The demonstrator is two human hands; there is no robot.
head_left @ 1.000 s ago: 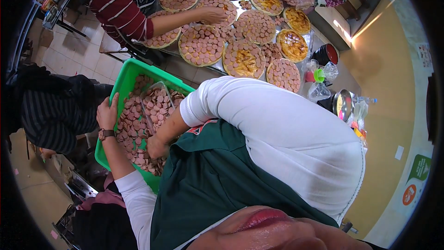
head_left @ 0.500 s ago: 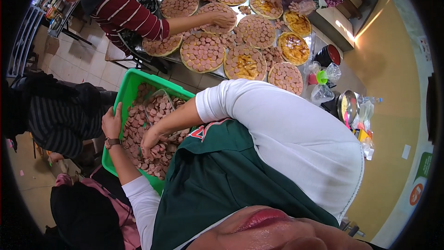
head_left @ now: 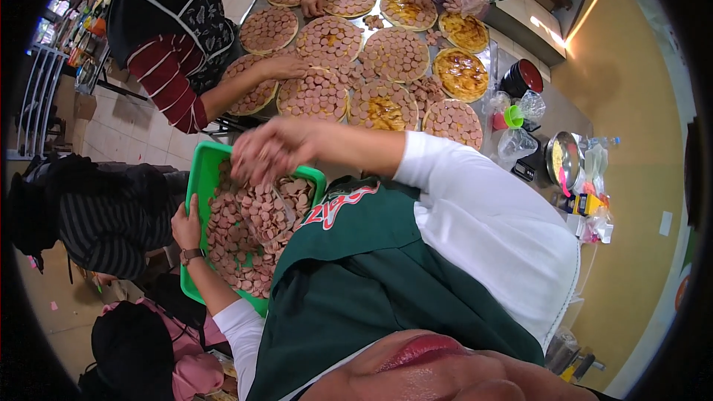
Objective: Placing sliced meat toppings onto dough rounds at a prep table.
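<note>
A green plastic tray point(head_left: 194, 178) full of pink sausage slices point(head_left: 252, 230) sits low in front of me, against my green apron. My left hand point(head_left: 186, 226), with a watch on the wrist, grips the tray's left rim. My right hand point(head_left: 269, 152) hovers above the tray's far end, blurred, with its fingers bunched downward around what look like a few slices. A clear plastic bag lies among the slices in the tray.
Beyond the tray, a metal table point(head_left: 553, 108) carries several round pizza bases point(head_left: 316, 93) topped with sausage slices. Other people's hands point(head_left: 286, 67) work on them. A black bowl point(head_left: 523, 78), plastic bags and a metal bowl point(head_left: 564, 160) stand at the right. A person in dark stripes point(head_left: 104, 215) is at my left.
My right hand has lifted out of the slices and risen over the tray's far end. The view has shifted, and my left hand stays on the rim.
</note>
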